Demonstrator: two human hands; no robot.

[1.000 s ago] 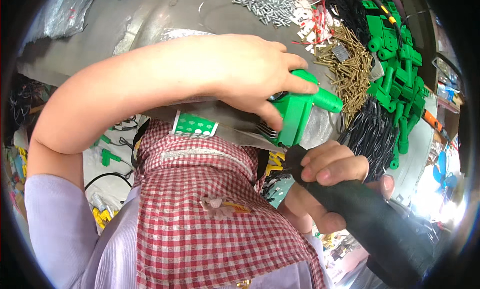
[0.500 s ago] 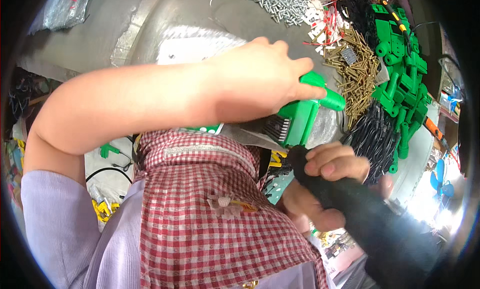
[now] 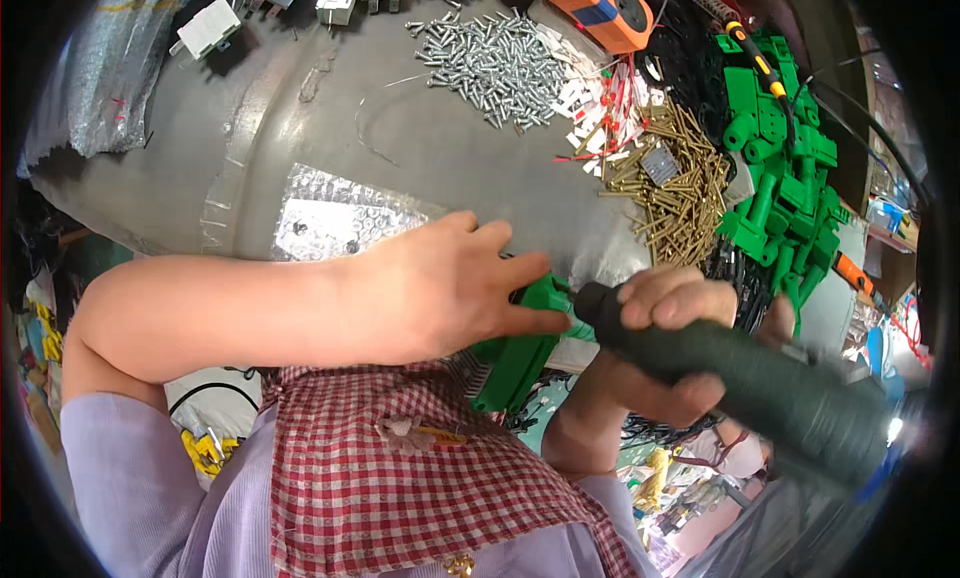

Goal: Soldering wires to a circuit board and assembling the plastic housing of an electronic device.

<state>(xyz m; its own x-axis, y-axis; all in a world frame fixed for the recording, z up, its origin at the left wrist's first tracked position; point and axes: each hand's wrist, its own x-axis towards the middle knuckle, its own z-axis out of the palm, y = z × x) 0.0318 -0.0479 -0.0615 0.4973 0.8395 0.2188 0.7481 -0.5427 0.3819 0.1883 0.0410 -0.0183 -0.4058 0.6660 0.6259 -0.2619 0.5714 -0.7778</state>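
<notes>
My left hand (image 3: pixel 455 293) is closed over a green plastic housing (image 3: pixel 515 368) at the table's near edge, just above my checked apron. A row of pale slots shows on the housing's left side. My right hand (image 3: pixel 670 328) grips a dark power screwdriver (image 3: pixel 790 388), its fingers wrapped round the barrel near the front end. The driver lies slanted, its nose pointing left at the upper right end of the housing. The tip comes close to the housing there; whether it touches a screw I cannot tell.
Across the grey table lie silver screws (image 3: pixel 490 68), brass-coloured screws (image 3: pixel 685 183), small white pieces with red wires (image 3: pixel 610 108), and stacked green housings (image 3: pixel 780 168). Bubble wrap (image 3: pixel 340 218) lies beyond my left forearm. An orange power strip (image 3: pixel 600 13) and a soldering iron (image 3: pixel 760 63) are farther back.
The view has tilted, showing more of the far table. My left hand has turned the green housing, and the driver's nose has gone from its lower end to its upper right end.
</notes>
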